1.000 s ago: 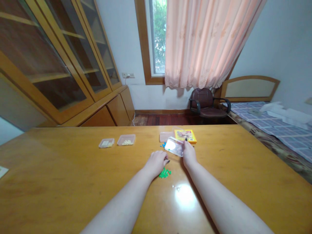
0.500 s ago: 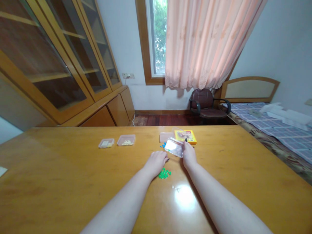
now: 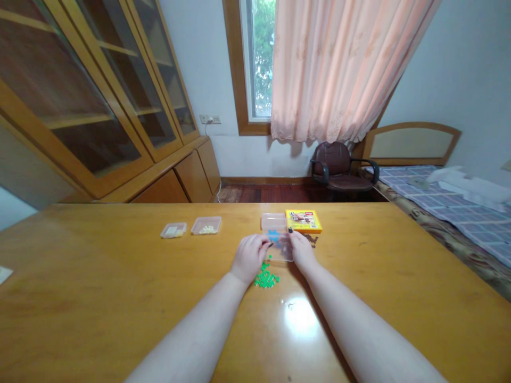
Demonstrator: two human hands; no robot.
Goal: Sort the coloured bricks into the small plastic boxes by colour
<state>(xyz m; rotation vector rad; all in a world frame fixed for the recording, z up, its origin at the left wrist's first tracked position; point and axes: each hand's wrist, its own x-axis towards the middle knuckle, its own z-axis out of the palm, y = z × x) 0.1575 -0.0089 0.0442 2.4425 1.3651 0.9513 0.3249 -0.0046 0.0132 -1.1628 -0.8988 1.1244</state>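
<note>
A clear plastic box [image 3: 282, 254] is between my hands, low over the table. My right hand [image 3: 302, 252] grips its right side, thumb along the near face. My left hand [image 3: 248, 257] is closed, its fingertips pinched at the box's left edge. Just below my left hand lies a loose pile of small green plastic pieces [image 3: 266, 279], with one stray piece apart. Blue pieces [image 3: 273, 235] show behind and partly through the clear box. Beside my right hand are small brown pieces [image 3: 311, 240], partly covered by the hand.
A yellow printed box [image 3: 304, 220] lies at the table's far side, next to a clear lid or tray [image 3: 273, 221]. Farther left stand two shallow clear containers, one with cream pieces [image 3: 208, 230], the other [image 3: 174, 230] with pale contents. A brown chair [image 3: 337, 165] stands beyond the table.
The clear box has come down and left, losing its bright glare. My left hand has shifted slightly forward to its edge. More green pieces show, and the brown pieces have come into view.
</note>
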